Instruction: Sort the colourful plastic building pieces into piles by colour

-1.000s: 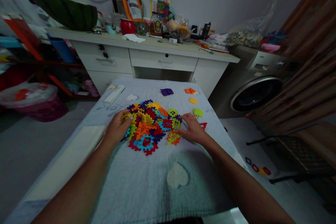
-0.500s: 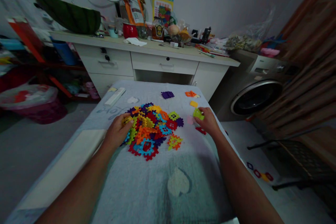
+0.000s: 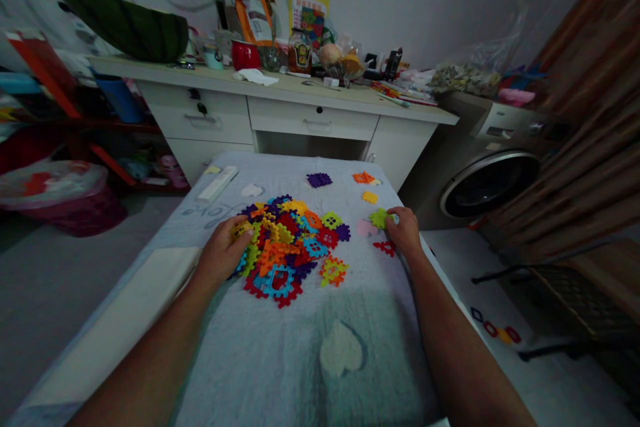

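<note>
A heap of colourful plastic interlocking toy pieces (image 3: 280,247) lies mid-table. At its left edge, the fingers of my left hand (image 3: 226,248) are closed around a yellow interlocking piece (image 3: 241,229). Over on the right, my right hand (image 3: 404,229) pinches the right edge of a lime-green interlocking piece (image 3: 379,217), which lies flat at cloth level. Just below that piece is a red one (image 3: 385,248). A yellow piece (image 3: 370,197), an orange piece (image 3: 363,178) and a purple piece (image 3: 319,179) lie apart farther back. One green-and-orange piece (image 3: 333,271) sits at the heap's right.
A pale cloth with hearts covers the table (image 3: 280,373). A white strip-shaped object (image 3: 219,184) rests at its far left. Behind stands a cluttered white desk (image 3: 210,127), with a washing machine (image 3: 480,173) at right. A dark-framed chair (image 3: 570,300) is on the right.
My right hand has shifted slightly right, and the lime-green piece, tilted before, now lies flatter. More of the red piece below shows. My left hand stays at the heap.
</note>
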A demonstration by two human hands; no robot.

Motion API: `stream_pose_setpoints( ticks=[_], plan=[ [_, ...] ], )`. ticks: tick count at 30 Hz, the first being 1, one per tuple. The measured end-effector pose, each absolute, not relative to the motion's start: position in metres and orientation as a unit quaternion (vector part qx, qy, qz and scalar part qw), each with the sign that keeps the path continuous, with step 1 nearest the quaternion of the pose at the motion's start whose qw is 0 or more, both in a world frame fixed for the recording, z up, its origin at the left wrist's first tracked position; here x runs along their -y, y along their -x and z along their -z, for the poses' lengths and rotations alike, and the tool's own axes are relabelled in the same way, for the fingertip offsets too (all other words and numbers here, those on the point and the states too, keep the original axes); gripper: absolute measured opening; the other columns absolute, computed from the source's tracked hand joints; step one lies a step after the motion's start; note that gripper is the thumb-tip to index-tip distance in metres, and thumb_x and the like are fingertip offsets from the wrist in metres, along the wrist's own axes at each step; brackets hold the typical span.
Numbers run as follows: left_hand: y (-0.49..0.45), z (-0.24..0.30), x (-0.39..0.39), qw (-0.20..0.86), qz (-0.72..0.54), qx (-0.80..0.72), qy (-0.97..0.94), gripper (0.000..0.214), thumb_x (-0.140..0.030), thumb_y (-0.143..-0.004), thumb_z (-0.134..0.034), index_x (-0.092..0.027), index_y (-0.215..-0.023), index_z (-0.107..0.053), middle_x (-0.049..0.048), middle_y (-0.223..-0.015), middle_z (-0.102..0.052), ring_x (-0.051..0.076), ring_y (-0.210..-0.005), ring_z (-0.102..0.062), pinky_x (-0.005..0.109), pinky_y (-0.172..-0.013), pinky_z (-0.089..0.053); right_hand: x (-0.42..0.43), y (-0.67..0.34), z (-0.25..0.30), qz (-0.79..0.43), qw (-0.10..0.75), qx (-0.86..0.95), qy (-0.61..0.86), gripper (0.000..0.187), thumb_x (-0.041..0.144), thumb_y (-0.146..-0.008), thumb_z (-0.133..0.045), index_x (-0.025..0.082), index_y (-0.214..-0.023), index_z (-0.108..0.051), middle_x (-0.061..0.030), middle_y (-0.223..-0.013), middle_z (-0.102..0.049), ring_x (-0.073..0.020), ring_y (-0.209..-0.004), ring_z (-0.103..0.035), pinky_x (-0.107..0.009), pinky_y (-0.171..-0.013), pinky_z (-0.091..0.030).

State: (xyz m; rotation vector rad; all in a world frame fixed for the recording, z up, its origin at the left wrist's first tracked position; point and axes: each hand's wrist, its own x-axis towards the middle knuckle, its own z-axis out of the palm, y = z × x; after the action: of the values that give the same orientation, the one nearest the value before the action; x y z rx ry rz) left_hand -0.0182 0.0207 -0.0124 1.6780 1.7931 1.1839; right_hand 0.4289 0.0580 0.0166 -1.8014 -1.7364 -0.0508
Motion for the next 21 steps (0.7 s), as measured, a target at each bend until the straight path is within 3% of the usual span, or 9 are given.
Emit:
stream_pose_setpoints(
  ticks=[5, 12, 21],
  plan=[
    [0.019, 0.014, -0.021, 0.217, -0.424, -0.635, -0.609, 0.056, -0.057, -0.08, -0.053, -0.021, -0.123, -0.058, 0.0095, -0.118, -0.065, 0.028, -0.107, -0.061, 0.042, -0.098, -0.047, -0.044, -0.382, -0.027, -0.019, 0.308, 0.745, 0.591, 0.027, 0.026, -0.087, -0.053, 0.019, -0.108, -0.068, -0.0131, -0.127, -0.06, -0.0284, -0.119, -0.049, -0.048, -0.104, -0.034],
    [0.018, 0.014, -0.021, 0.209, -0.43, -0.635, -0.607, 0.052, -0.055, -0.081, -0.053, -0.022, -0.12, -0.059, 0.0101, -0.12, -0.063, 0.028, -0.11, -0.06, 0.044, -0.1, -0.046, -0.033, -0.331, -0.021, -0.083, 0.171, 0.831, 0.522, 0.052, 0.012, -0.086, -0.045, 0.024, -0.136, -0.055, -0.0075, -0.143, -0.051, -0.0293, -0.131, -0.036, -0.05, -0.107, -0.028],
    [0.017, 0.01, -0.018, 0.195, -0.429, -0.634, -0.613, 0.049, -0.054, -0.082, -0.053, -0.023, -0.119, -0.06, 0.0102, -0.119, -0.063, 0.03, -0.112, -0.059, 0.047, -0.101, -0.045, -0.035, -0.332, -0.022, -0.071, 0.171, 0.816, 0.548, 0.026, 0.022, -0.086, -0.06, 0.021, -0.112, -0.067, -0.0108, -0.117, -0.06, -0.0267, -0.112, -0.048, -0.044, -0.099, -0.034]
  ],
)
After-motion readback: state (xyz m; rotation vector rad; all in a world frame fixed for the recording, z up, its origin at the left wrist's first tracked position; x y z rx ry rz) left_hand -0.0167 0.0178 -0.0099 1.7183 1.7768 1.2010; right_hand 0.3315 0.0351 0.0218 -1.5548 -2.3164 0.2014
